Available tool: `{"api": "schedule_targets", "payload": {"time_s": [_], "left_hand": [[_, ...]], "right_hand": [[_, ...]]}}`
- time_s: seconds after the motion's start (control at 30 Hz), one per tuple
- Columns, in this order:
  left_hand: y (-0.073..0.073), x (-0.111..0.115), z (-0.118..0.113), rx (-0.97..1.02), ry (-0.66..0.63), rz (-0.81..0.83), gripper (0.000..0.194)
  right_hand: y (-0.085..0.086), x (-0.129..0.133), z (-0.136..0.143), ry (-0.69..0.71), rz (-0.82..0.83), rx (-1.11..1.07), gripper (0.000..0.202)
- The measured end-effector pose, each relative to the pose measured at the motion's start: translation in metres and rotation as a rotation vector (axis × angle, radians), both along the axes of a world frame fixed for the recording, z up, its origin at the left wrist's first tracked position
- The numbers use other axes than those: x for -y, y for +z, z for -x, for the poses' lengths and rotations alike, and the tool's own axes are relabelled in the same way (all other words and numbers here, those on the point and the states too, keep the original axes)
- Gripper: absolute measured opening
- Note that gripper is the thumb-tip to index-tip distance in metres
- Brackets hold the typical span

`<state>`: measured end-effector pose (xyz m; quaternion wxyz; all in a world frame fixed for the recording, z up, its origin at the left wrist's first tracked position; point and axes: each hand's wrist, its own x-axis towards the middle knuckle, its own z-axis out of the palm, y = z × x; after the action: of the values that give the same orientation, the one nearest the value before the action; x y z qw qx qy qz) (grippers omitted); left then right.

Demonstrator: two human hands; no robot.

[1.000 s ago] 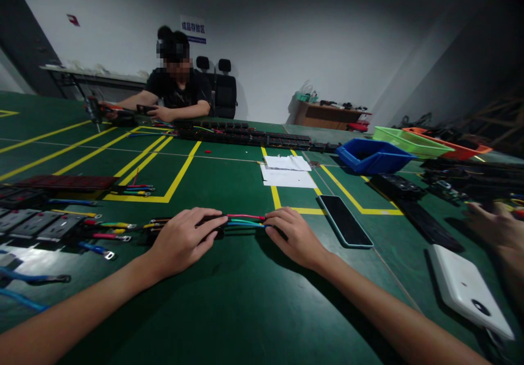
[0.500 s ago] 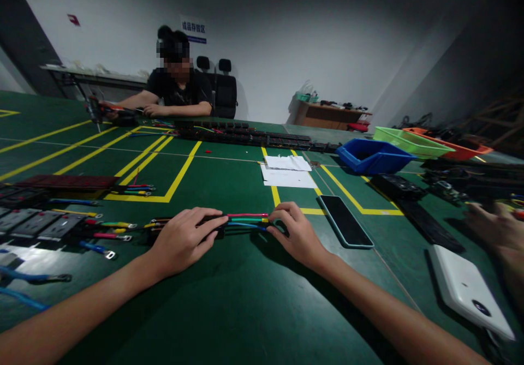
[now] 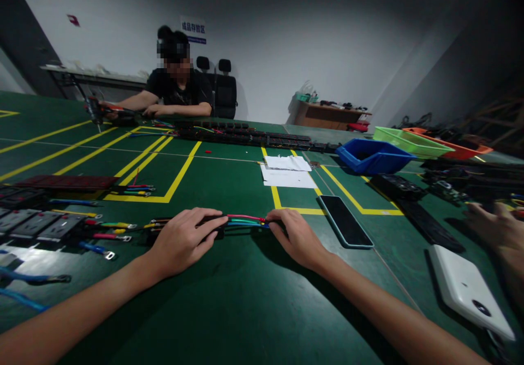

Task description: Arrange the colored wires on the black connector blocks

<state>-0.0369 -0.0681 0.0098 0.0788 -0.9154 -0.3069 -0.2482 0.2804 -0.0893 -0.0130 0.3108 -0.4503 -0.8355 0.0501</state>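
Observation:
Red, green and blue wires [image 3: 245, 221] stretch between my two hands, just above the green table. My left hand [image 3: 186, 239] is closed over the dark piece [image 3: 221, 231] from which the wires come out; most of that piece is hidden under the fingers. At the wires' far ends, my right hand [image 3: 292, 237] pinches the tips between thumb and fingers. A bit of red and yellow shows beside the right fingertips, while the tips themselves are covered. Left of my left hand lie wires with ring terminals [image 3: 126, 238].
Black socket strips [image 3: 45, 223] lie at the left. To the right are a phone [image 3: 347, 221], a white device [image 3: 469, 288] and a blue bin [image 3: 374, 156]. White paper [image 3: 289, 178] lies ahead. Another person [image 3: 180, 87] sits across the table; someone's hand [image 3: 495, 228] is at the right edge.
My right hand has shifted slightly and its fingers have drawn closer together around the wire ends. The red wire now bows a little. My left hand stays in place.

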Motion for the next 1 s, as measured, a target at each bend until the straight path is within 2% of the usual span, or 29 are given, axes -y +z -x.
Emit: {"api": "schedule_targets", "payload": {"time_s": [0.1,0.27,0.47,0.7,0.87,1.0], "left_hand": [[-0.0005,-0.0001,-0.0001,0.011,-0.002,0.002,0.039],[-0.0006,-0.0001,-0.0002,0.003,-0.004,-0.008,0.039],[-0.0002,-0.0003,-0.0001,0.004,-0.003,0.003,0.039],[-0.0002,0.0,-0.0004,0.016,-0.003,0.005,0.04],[0.0004,0.0002,-0.0001,0.016,-0.008,0.004,0.039],[-0.0006,-0.0002,0.0004,-0.009,-0.003,-0.001,0.039]], "right_hand": [[0.0022,0.0004,0.0006,-0.011,-0.016,-0.023,0.014],[0.0046,0.0002,0.0005,0.066,-0.082,0.041,0.021],[0.003,0.0016,-0.0002,-0.008,-0.145,-0.065,0.018],[0.0035,0.0009,-0.0001,0.045,-0.108,0.042,0.02],[0.0002,0.0013,-0.0025,-0.003,-0.16,-0.047,0.02],[0.0,0.0008,-0.0026,0.015,-0.144,-0.048,0.021]]}}
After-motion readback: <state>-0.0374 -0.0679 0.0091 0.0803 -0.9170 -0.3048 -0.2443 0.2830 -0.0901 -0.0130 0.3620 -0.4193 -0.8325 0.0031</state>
